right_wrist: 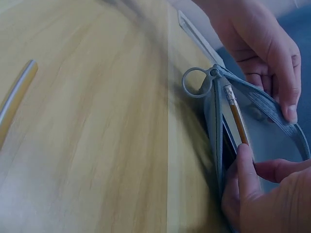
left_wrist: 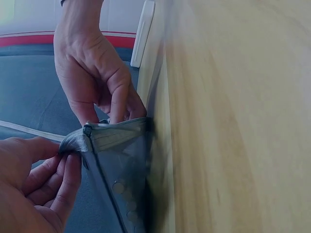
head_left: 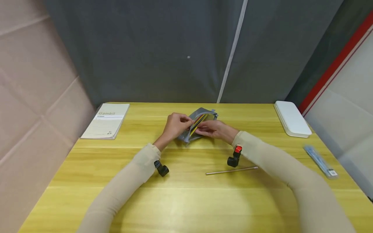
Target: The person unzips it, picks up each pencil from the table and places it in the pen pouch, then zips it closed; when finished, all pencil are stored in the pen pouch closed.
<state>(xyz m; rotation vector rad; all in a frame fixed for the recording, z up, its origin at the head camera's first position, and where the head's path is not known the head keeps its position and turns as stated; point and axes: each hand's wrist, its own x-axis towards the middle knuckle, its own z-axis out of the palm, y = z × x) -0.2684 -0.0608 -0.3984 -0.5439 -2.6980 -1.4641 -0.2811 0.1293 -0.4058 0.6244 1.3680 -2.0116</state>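
Note:
A blue-grey zip pouch (head_left: 201, 112) stands with its mouth spread at the middle back of the table. Several pencils (head_left: 199, 121) in yellow, red and dark colours lie inside it. My left hand (head_left: 176, 125) pinches the pouch's zippered rim between thumb and fingers. Reaching into the mouth from the right, my right hand (head_left: 215, 128) has thumb and fingers around an eraser-tipped pencil (right_wrist: 237, 116), seen in the right wrist view. The pouch wall hides part of those fingers. A round zip pull (right_wrist: 184, 83) hangs at one end of the zip.
A loose pencil (head_left: 231, 171) lies on the table below my right wrist. At the back left is a notebook (head_left: 106, 121). A white case (head_left: 292, 118) sits at the back right, with a clear blue packet (head_left: 320, 161) in front of it. A dark curtain (head_left: 151, 51) hangs behind.

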